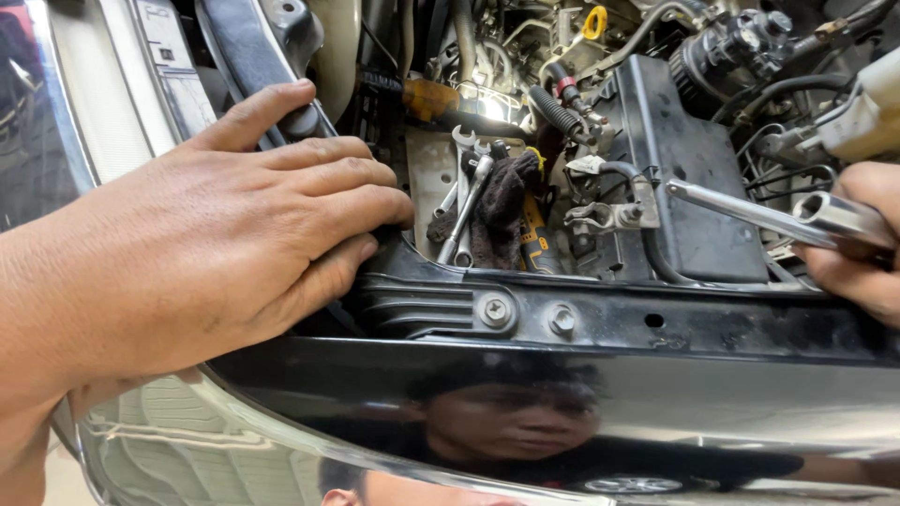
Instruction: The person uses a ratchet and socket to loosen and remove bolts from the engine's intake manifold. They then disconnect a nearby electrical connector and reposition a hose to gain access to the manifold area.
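Note:
My left hand [225,234] lies flat on the black front panel [656,328] of a car's engine bay, fingers together and pointing right, holding nothing. At the right edge my right hand [858,248] grips a chrome ratchet wrench [750,211], whose long shaft points left toward the black car battery [675,169]. Two bolts [495,311] sit in the panel just right of my left fingertips.
Several spanners [466,201] and a dark rag [502,206] lie on a metal tray behind the panel. A yellow dipstick loop [594,21], hoses and cables crowd the back. A white fluid tank [867,117] stands at the right. The glossy black bumper [562,412] fills the foreground.

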Available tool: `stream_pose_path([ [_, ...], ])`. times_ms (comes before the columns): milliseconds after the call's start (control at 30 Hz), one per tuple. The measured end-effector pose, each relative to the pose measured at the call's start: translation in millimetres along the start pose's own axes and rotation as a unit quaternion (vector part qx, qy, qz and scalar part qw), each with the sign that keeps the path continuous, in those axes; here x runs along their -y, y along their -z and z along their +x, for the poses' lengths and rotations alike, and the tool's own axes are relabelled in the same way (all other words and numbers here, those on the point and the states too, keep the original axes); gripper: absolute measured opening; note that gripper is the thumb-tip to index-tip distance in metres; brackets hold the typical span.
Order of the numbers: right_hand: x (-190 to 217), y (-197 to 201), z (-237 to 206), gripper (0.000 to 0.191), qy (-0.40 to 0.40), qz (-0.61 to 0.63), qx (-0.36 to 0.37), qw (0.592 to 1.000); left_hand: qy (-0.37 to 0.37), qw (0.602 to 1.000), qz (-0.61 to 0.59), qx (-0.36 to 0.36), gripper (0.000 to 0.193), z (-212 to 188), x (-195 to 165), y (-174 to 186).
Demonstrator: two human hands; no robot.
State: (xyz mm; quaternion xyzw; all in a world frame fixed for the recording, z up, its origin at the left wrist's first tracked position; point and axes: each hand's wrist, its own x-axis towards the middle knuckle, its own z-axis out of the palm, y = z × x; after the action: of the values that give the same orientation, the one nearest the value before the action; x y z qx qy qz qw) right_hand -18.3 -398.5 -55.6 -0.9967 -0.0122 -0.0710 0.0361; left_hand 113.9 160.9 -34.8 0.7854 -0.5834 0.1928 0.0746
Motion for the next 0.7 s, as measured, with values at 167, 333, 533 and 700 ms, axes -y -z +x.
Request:
stream_pose_path([
  [167, 7, -5, -4, 0.015, -0.013, 0.011, 0.018, 1.0, 0.033, 0.997, -0.055, 0.039, 0.038, -2, -4, 4],
  [333, 62, 15, -7, 0.014, -0.074, -0.02, 0.076, 0.994, 0.078, 0.985, -0.149, 0.045, 0.033, 19, -10, 31],
  [533, 135, 66, 6, 0.025, -0.078, -0.125, 0.128, 0.981, 0.131, 0.97, -0.201, 0.043, 0.039, 37, -5, 46],
  [700, 163, 87, 14, 0.027, -0.156, 0.115, 0.111, 0.975, 0.173, 0.959, -0.225, 0.025, 0.029, 36, -3, 46],
])
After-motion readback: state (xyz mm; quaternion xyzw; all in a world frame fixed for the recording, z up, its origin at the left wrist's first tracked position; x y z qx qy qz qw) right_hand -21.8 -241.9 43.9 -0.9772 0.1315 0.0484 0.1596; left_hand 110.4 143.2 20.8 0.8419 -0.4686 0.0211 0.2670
